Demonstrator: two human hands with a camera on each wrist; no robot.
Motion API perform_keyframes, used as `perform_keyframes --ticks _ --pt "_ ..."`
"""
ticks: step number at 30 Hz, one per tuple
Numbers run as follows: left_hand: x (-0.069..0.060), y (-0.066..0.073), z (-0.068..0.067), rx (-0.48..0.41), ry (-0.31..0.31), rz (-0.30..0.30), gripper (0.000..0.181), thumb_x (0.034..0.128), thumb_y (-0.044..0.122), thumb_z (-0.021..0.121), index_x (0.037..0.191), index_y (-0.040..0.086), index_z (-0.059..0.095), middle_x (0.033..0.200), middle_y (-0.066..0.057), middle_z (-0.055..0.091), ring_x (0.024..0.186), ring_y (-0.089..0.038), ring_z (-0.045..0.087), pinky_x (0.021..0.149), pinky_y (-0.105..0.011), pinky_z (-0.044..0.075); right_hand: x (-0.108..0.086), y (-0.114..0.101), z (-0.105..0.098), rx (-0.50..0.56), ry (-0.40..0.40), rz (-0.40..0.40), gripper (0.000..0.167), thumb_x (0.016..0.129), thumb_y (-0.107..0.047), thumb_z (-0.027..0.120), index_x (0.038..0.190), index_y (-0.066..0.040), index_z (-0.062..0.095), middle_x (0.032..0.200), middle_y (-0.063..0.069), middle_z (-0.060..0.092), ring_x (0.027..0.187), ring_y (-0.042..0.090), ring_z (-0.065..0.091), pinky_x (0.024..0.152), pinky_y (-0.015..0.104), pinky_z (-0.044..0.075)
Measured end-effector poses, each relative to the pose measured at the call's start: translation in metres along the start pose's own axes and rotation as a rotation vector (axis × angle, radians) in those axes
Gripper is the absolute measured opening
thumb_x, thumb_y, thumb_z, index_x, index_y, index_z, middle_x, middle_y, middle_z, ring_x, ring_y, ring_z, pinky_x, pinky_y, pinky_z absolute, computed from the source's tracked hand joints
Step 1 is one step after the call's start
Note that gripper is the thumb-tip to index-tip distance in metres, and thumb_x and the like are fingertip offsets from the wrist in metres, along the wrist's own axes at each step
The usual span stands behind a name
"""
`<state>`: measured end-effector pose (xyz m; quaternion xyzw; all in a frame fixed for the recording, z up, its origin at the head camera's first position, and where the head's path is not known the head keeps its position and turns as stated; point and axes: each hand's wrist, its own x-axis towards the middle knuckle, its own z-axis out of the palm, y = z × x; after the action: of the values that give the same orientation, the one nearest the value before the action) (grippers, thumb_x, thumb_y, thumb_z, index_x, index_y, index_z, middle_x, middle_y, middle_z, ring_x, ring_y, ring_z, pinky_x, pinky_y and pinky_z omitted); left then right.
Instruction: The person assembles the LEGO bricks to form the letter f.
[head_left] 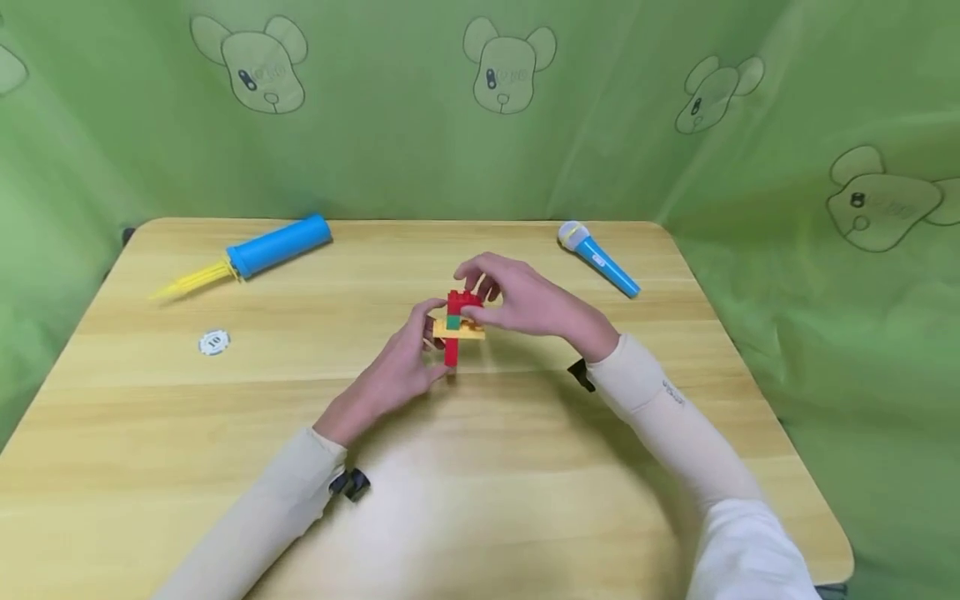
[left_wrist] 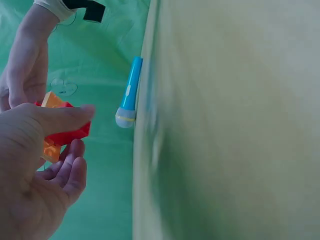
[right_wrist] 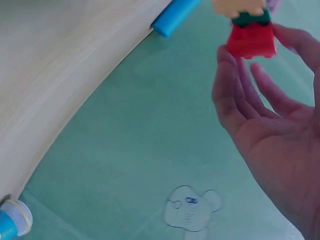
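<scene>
A small stack of toy building bricks is held up above the middle of the table between both hands. From top to bottom it has a red brick (head_left: 463,300), a green brick (head_left: 453,322), a wide yellow-orange piece (head_left: 467,333) and a lower red brick (head_left: 451,353). My left hand (head_left: 397,367) grips the lower part, its thumb along the lower red brick in the left wrist view. At the top, my right hand (head_left: 528,302) pinches the upper red brick (right_wrist: 251,41) between thumb and fingers, as the right wrist view shows.
On the wooden table (head_left: 525,467), a blue pump (head_left: 281,244) with a yellow nozzle lies back left. A white round chip (head_left: 214,342) marked 10 is nearer on the left. A blue toy microphone (head_left: 600,260) lies back right. Green curtains (head_left: 420,150) hang behind and beside the table.
</scene>
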<state>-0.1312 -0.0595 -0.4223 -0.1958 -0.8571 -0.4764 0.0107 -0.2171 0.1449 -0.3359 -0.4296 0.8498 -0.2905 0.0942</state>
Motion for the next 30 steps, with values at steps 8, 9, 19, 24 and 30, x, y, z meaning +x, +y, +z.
perform_keyframes --ticks 8,9,19,24,30 --pt "0.025 -0.013 -0.023 0.242 0.051 -0.016 0.067 0.0830 0.023 0.084 0.134 0.002 0.046 0.124 -0.012 0.055 0.108 -0.028 0.058 0.091 -0.040 0.051 0.033 0.029 0.010 0.002 0.139 0.039 0.023 0.096 -0.021 0.067 0.113 -0.005 0.068 0.105 0.006 0.069 0.095 0.019 0.062 0.088 0.039 0.050" --pt "0.028 -0.015 -0.025 0.285 0.056 -0.015 0.067 0.0816 0.027 0.085 0.132 0.002 0.049 0.123 -0.011 0.054 0.107 -0.028 0.057 0.089 -0.040 0.050 0.037 0.034 0.012 -0.004 0.144 0.049 0.024 0.097 -0.022 0.066 0.113 -0.005 0.069 0.105 0.006 0.069 0.095 0.019 0.062 0.087 0.039 0.050" --pt "0.042 -0.034 -0.020 0.492 -0.027 -0.054 0.066 0.0774 0.044 0.085 0.123 0.001 0.064 0.104 -0.010 0.061 0.088 -0.024 0.057 0.082 -0.041 0.050 0.052 0.069 0.042 0.073 0.024 0.229 0.024 0.100 -0.020 0.063 0.116 -0.004 0.071 0.104 0.006 0.071 0.090 0.018 0.064 0.081 0.032 0.052" --pt "0.042 -0.041 -0.019 0.530 -0.052 -0.044 0.065 0.0769 0.047 0.085 0.120 0.002 0.066 0.096 -0.008 0.061 0.080 -0.022 0.054 0.073 -0.036 0.048 0.055 0.070 0.051 0.059 -0.008 0.237 0.025 0.100 -0.018 0.062 0.117 -0.002 0.070 0.106 0.007 0.071 0.094 0.017 0.064 0.085 0.033 0.052" --pt "0.041 -0.041 -0.021 0.537 -0.074 -0.075 0.062 0.0764 0.049 0.084 0.114 0.004 0.067 0.088 -0.005 0.058 0.076 -0.020 0.053 0.068 -0.034 0.045 0.058 0.067 0.055 0.037 -0.032 0.223 0.022 0.100 -0.016 0.062 0.115 -0.002 0.072 0.107 0.007 0.071 0.094 0.017 0.062 0.087 0.033 0.051"
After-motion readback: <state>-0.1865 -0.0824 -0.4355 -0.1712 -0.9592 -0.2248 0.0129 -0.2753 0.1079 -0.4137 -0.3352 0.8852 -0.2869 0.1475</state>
